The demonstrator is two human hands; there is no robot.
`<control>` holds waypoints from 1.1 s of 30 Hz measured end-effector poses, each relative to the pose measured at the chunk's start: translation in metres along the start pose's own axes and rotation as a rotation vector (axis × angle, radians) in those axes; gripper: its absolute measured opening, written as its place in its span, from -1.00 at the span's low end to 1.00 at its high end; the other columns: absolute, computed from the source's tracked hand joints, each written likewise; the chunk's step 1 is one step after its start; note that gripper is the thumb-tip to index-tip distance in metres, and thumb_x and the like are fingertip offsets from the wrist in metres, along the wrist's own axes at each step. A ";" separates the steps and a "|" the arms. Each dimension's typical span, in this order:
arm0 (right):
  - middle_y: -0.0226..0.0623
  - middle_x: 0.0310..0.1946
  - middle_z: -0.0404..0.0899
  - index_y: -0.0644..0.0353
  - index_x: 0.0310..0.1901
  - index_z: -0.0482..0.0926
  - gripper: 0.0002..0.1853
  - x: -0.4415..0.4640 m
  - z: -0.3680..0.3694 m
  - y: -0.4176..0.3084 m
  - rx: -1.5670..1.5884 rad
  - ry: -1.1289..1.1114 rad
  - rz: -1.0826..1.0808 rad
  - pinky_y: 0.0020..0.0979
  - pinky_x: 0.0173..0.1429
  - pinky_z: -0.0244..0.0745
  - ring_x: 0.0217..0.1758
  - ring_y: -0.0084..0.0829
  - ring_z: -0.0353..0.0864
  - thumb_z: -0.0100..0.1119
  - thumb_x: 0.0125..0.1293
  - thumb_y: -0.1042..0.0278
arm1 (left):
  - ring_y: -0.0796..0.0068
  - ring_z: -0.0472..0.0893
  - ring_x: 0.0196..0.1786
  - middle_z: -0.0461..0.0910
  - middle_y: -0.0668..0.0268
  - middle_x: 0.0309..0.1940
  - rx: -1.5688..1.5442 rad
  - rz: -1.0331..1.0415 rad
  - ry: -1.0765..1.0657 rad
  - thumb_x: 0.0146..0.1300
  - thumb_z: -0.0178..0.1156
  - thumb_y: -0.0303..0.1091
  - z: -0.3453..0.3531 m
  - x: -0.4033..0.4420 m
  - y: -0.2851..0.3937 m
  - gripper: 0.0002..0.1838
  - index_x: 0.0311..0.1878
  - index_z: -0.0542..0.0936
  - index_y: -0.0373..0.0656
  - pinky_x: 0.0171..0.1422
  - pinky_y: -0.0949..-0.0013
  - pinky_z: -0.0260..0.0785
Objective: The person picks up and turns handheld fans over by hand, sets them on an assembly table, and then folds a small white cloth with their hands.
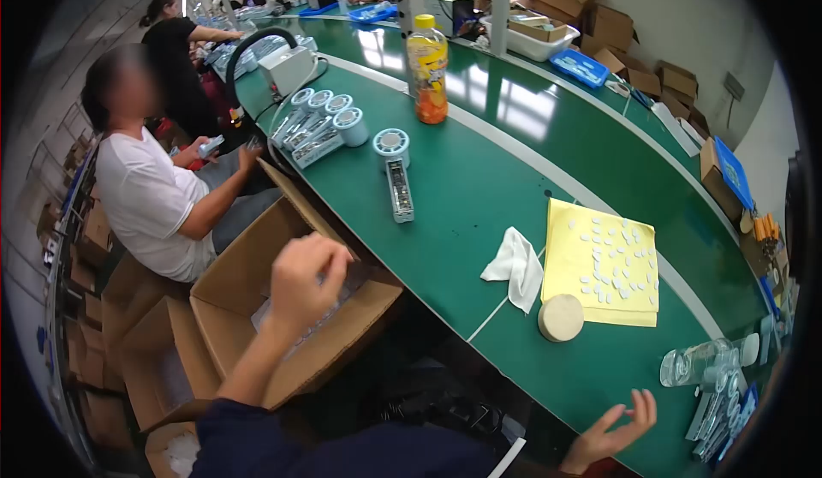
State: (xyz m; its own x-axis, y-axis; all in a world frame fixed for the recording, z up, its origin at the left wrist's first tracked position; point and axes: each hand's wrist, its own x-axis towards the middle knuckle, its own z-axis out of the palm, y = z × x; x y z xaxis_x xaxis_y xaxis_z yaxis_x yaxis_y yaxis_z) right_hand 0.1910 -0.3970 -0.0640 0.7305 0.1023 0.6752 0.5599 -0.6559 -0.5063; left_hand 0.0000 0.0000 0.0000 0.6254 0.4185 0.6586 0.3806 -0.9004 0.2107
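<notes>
My left hand [306, 279] is above an open cardboard box [349, 343], its fingers curled in. Whatever those fingers hold, if anything, is hidden. Clear wrapping shows inside the box below. My right hand [615, 433] is at the near edge of the green table [462, 259], fingers apart and holding nothing. A clear plastic bottle [698, 363] lies on its side beyond it, beside several light-blue and silver devices [717, 418]. A pale-blue handheld fan-like device [398, 188], its casing open on inner parts, lies on the table.
A yellow sheet [561, 242] bears several small white pieces; a round tan disc [561, 318] and white cloth [514, 268] are beside it. Several fan-like devices [312, 131] lie near a drink bottle [428, 71]. A seated co-worker [154, 178] is at the left, beside cardboard boxes [163, 362].
</notes>
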 end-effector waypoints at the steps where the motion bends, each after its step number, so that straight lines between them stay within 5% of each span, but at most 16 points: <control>1: -0.04 0.13 0.41 0.32 0.03 0.45 -0.73 -0.003 0.012 -0.009 0.068 -0.048 -0.041 -0.26 0.13 0.30 0.15 -0.15 0.42 -0.05 0.30 0.53 | 0.18 0.50 -0.45 0.47 0.22 -0.57 0.016 -0.006 0.011 0.12 0.25 -0.44 -0.002 0.000 0.001 -0.90 -0.46 0.54 -0.18 -0.28 0.22 0.31; 4: -0.08 0.07 0.42 0.28 -0.03 0.48 -0.70 -0.015 0.024 -0.053 0.298 -0.225 -0.029 -0.26 0.13 0.30 0.11 -0.20 0.42 -0.02 0.17 0.57 | 0.17 0.51 -0.21 0.50 0.20 -0.39 0.115 -0.033 -0.020 0.15 0.24 -0.39 -0.004 0.021 -0.064 -0.90 -0.36 0.54 -0.19 -0.11 0.16 0.32; 7: -0.11 -0.02 0.47 0.26 -0.14 0.53 -0.75 -0.020 0.037 -0.074 0.328 -0.315 -0.087 -0.24 0.12 0.31 0.05 -0.18 0.43 0.04 0.11 0.58 | 0.06 0.42 0.14 0.47 0.12 0.06 0.220 -0.024 -0.068 0.15 0.31 -0.15 0.018 0.048 -0.162 -0.50 0.14 0.49 -0.10 0.26 0.11 0.26; 11: -0.19 -0.17 0.54 0.24 -0.25 0.58 -0.83 -0.013 0.045 -0.084 0.235 -0.348 -0.116 -0.24 0.06 0.36 -0.04 -0.17 0.44 0.11 0.08 0.55 | -0.03 0.32 0.31 0.34 0.08 0.31 0.246 -0.142 -0.353 0.00 0.36 0.21 0.058 0.084 -0.233 -0.14 0.34 0.38 0.02 0.43 0.01 0.12; 16: -0.36 -0.25 0.58 0.13 -0.31 0.63 -0.83 -0.020 0.059 -0.077 0.102 -0.258 -0.196 -0.28 -0.08 0.38 -0.14 -0.25 0.49 0.21 0.00 0.51 | -0.13 0.33 0.26 0.55 0.00 0.06 0.249 -0.278 -0.433 -0.20 0.44 0.27 0.061 0.114 -0.215 -0.18 0.19 0.49 0.19 0.39 -0.02 0.13; 22: -0.42 -0.26 0.60 0.09 -0.30 0.63 -0.83 -0.019 0.057 -0.078 0.107 -0.250 -0.233 -0.30 -0.10 0.37 -0.18 -0.28 0.50 0.23 0.01 0.51 | -0.05 0.43 0.17 0.54 0.01 -0.06 0.208 -0.174 -0.048 -0.25 0.52 0.09 0.073 0.083 -0.213 -0.29 0.06 0.56 0.14 0.32 0.05 0.22; 28: -0.39 -0.33 0.63 0.11 -0.32 0.63 -0.86 -0.018 0.061 -0.101 0.457 -0.362 -0.057 -0.32 -0.08 0.37 -0.19 -0.29 0.51 0.21 0.05 0.53 | 0.10 0.55 0.04 0.49 0.13 -0.07 0.063 -0.358 -0.102 -0.25 0.53 -0.04 0.033 0.070 -0.163 -0.30 0.06 0.55 0.04 0.12 0.13 0.42; 30: -0.40 -0.33 0.64 0.11 -0.31 0.65 -0.86 -0.019 0.061 -0.117 0.590 -0.449 -0.085 -0.33 -0.07 0.36 -0.20 -0.28 0.52 0.20 0.07 0.53 | 0.17 0.57 -0.05 0.48 0.17 -0.12 -0.031 -0.339 -0.040 -0.25 0.54 -0.03 0.025 0.049 -0.154 -0.27 0.09 0.54 0.04 0.07 0.19 0.43; 32: -0.38 -0.30 0.65 0.14 -0.22 0.66 -0.83 -0.020 0.064 -0.124 0.786 -0.583 -0.094 -0.35 -0.04 0.37 -0.21 -0.31 0.55 0.18 0.14 0.53 | 0.54 0.45 -0.37 0.43 0.36 -0.28 -0.504 -0.557 -0.129 -0.09 0.55 -0.16 0.025 0.019 -0.152 -0.30 0.11 0.51 -0.24 -0.17 0.55 0.33; 33: -0.36 -0.27 0.66 0.18 -0.14 0.65 -0.80 -0.022 0.066 -0.127 0.923 -0.667 -0.065 -0.37 -0.02 0.38 -0.21 -0.34 0.56 0.16 0.19 0.53 | 0.56 0.52 -0.35 0.47 0.34 -0.29 -0.780 -0.603 -0.122 0.02 0.49 -0.29 0.026 -0.001 -0.141 -0.38 0.13 0.46 -0.29 -0.23 0.58 0.38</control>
State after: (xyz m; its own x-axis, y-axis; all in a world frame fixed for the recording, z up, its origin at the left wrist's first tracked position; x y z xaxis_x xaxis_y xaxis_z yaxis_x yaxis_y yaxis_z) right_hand 0.1296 -0.2664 -0.0502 0.5974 0.6740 0.4346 0.4767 0.1373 -0.8683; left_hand -0.0364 0.1298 -0.0487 0.5570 0.8021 0.2154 0.1302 -0.3405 0.9312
